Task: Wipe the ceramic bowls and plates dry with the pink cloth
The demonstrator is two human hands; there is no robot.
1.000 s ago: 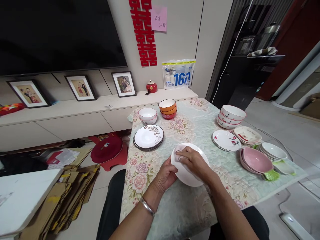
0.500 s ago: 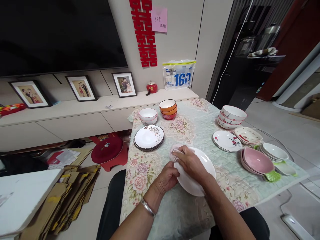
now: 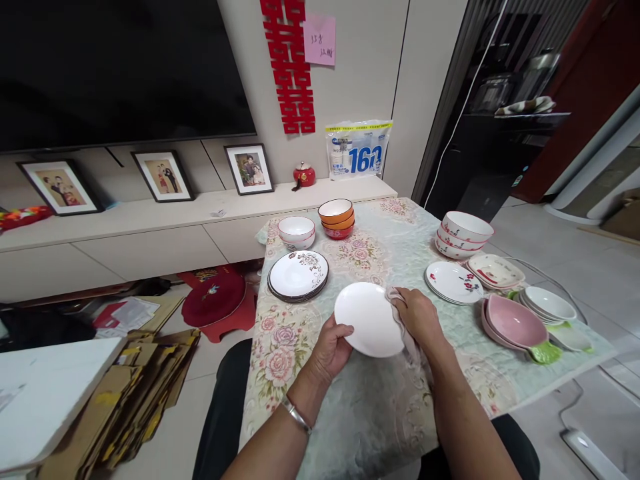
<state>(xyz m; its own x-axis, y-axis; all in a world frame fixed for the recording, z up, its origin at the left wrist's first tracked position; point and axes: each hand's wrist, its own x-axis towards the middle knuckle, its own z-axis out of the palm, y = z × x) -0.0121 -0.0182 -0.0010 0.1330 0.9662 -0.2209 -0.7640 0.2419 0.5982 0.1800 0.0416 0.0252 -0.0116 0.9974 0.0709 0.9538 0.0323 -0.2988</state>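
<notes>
A plain white plate (image 3: 369, 321) is held above the near part of the table, tilted a little. My left hand (image 3: 333, 347) grips its left edge, thumb on the upper face and fingers underneath. My right hand (image 3: 419, 319) is closed on a pale pinkish cloth (image 3: 396, 299), pressed to the plate's right rim; some of the cloth hangs down below that hand. Just beyond the plate, to the left, lies a stack of white plates with dark rims and a floral print (image 3: 298, 275).
Behind stand white bowls (image 3: 297, 230) and orange and red bowls (image 3: 336, 217). On the right are red-rimmed bowls (image 3: 464, 233), flowered plates (image 3: 454, 281), square dishes (image 3: 496, 271), pink dishes (image 3: 516, 322) and small white bowls (image 3: 549, 305). A red stool (image 3: 215, 297) is left of the table (image 3: 360, 427).
My right hand has moved with the cloth from the plate's left edge to its right rim. The plate has shifted left and up, and my left hand now grips its left edge.
</notes>
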